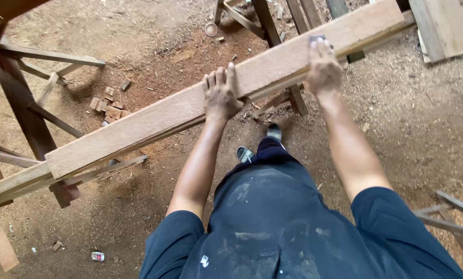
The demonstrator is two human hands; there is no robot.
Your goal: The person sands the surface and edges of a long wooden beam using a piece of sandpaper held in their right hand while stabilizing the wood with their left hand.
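Head view, looking straight down. Far left there's a dark wooden trestle frame [25, 111] with slanted braces, and a little heap of small reddish wood offcuts [109, 105] sits on the sawdust-covered dirt floor [412, 129] just past it. Running diagonally from lower left to upper right is 1 long pale flat wooden plank [154, 121], stacked on top of another similar board and resting on the trestle at the left end.

The left hand [221, 95] lies flat on the plank's top face near the middle, fingers spread, thumb over the near edge, so it's pressing rather than pinching. The right hand [323, 67] is further up the plank, its grip curled round a small grey block [317, 38] held against the surface. I'd guess that's a sanding block, but it's mostly hidden.

My take on doing this well: keep the left palm's weight down so the plank can't shift, and hold the block flat, moving along the grain.
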